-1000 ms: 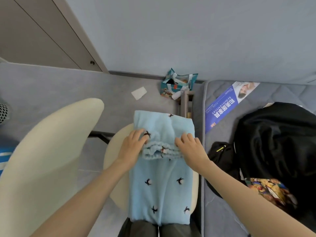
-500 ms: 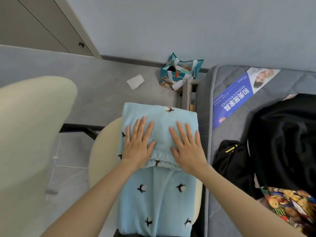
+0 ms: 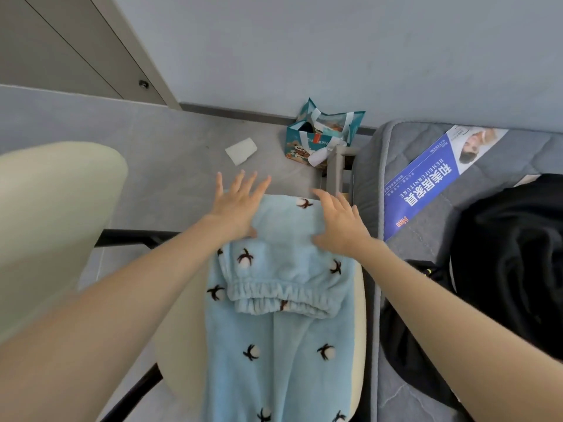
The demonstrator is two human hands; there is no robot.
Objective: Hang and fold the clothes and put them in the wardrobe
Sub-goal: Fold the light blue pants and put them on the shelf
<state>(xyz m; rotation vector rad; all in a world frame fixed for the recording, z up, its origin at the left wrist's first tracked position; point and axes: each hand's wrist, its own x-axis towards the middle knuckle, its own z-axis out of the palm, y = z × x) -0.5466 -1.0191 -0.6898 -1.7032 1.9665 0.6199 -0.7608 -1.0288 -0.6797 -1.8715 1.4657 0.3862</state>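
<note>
Light blue fleece trousers (image 3: 283, 330) with small black-and-white figures lie folded over on a cream chair seat (image 3: 179, 354) in front of me. The elastic waistband lies across the middle, on top of the lower layer. My left hand (image 3: 236, 205) lies flat with spread fingers at the far left edge of the folded part. At the far right edge, my right hand (image 3: 342, 222) also lies flat on the cloth, fingers straight. Black clothes (image 3: 511, 257) are piled on the grey mattress (image 3: 426, 239) to the right.
A cream chair back (image 3: 45, 226) stands at the left. A teal paper bag (image 3: 320, 135) and a white paper scrap (image 3: 241, 150) lie on the grey floor by the wall. A blue leaflet (image 3: 432, 178) lies on the mattress. A grey door (image 3: 61, 50) is at the far left.
Both hands have slid away from me along the folded trousers, from the waistband to the far folded edge, smoothing the cloth. The fingers have gone from curled at the waistband to flat.
</note>
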